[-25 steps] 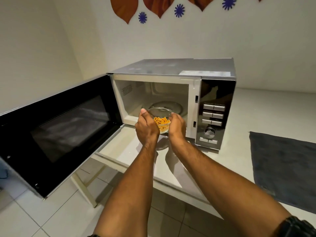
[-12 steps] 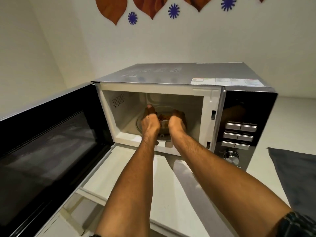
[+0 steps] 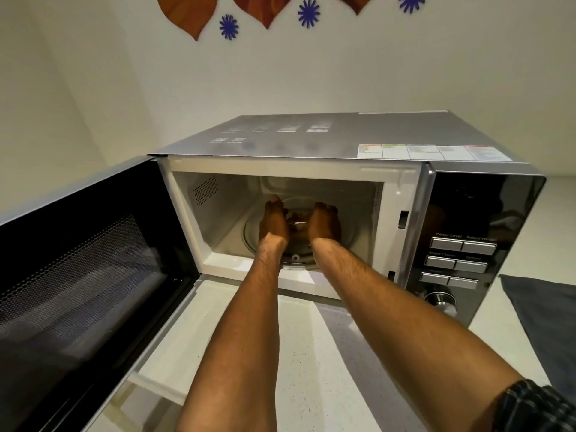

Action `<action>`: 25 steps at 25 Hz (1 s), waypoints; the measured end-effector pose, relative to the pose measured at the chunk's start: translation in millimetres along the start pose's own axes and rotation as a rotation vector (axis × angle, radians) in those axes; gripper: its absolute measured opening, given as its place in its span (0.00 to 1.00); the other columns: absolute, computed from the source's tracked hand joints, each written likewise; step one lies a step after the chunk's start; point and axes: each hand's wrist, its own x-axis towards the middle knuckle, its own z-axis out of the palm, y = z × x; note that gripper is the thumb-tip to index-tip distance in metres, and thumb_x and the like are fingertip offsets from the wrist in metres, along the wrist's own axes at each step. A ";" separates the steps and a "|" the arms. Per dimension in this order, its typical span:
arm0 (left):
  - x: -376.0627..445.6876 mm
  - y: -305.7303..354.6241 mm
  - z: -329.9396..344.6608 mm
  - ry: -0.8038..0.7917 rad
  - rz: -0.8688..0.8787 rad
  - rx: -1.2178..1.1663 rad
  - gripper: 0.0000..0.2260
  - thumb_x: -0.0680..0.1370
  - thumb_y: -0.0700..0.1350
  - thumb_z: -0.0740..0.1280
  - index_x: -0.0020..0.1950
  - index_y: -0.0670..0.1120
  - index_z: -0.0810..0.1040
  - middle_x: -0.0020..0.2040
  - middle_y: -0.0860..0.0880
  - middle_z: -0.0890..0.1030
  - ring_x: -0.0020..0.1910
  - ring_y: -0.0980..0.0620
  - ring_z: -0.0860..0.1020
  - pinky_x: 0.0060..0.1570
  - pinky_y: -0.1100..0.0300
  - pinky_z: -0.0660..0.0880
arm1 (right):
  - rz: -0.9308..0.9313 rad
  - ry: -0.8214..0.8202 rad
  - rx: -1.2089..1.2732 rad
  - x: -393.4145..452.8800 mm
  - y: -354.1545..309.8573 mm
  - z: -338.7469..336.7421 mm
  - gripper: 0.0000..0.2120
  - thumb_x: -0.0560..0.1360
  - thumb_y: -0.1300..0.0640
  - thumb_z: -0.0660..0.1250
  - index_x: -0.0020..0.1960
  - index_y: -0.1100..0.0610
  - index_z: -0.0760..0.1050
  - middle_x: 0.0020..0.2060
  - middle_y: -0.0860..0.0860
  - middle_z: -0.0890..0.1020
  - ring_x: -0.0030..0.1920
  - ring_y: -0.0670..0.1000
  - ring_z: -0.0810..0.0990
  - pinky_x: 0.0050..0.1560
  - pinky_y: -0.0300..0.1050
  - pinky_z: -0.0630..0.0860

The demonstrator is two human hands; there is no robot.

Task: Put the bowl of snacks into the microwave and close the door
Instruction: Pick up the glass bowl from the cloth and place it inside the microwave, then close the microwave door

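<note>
A silver microwave [image 3: 311, 135] stands on the white counter with its black door [image 3: 81, 275] swung wide open to the left. Both my hands reach deep into the cavity. My left hand [image 3: 274, 221] and my right hand [image 3: 324, 224] cup the sides of a small glass bowl of orange snacks [image 3: 297, 221], which sits over the glass turntable [image 3: 349, 235]. Only a sliver of the bowl shows between my hands. Whether the bowl rests on the turntable I cannot tell.
The control panel [image 3: 458, 254] with grey buttons and a knob is on the microwave's right. A dark grey cloth [image 3: 542, 313] lies on the white counter [image 3: 311, 353] at the right. The open door reaches out past the counter's left edge.
My hands have carried the bowl from in front of the microwave into its cavity, over the turntable. My head has moved closer to the microwave.
</note>
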 end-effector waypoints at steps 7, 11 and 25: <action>-20.0 5.2 -13.0 0.113 0.175 0.348 0.23 0.80 0.68 0.46 0.56 0.55 0.72 0.61 0.45 0.79 0.51 0.48 0.75 0.58 0.51 0.69 | -0.002 -0.010 -0.097 -15.6 -3.9 -7.5 0.29 0.83 0.41 0.50 0.79 0.56 0.59 0.72 0.59 0.72 0.70 0.62 0.73 0.72 0.58 0.68; -57.7 13.6 -35.4 0.301 0.515 0.551 0.22 0.80 0.64 0.51 0.43 0.50 0.75 0.39 0.51 0.79 0.34 0.58 0.75 0.37 0.61 0.71 | -0.100 0.027 0.070 -76.2 13.8 -18.9 0.16 0.81 0.44 0.59 0.51 0.53 0.79 0.46 0.53 0.82 0.49 0.54 0.81 0.49 0.51 0.79; -178.0 141.9 -139.1 0.582 0.790 1.659 0.24 0.82 0.54 0.50 0.66 0.40 0.74 0.67 0.39 0.76 0.66 0.41 0.74 0.64 0.47 0.68 | -0.106 -0.384 0.042 -250.9 63.9 -8.0 0.11 0.81 0.45 0.61 0.60 0.46 0.76 0.53 0.48 0.84 0.53 0.50 0.83 0.57 0.52 0.81</action>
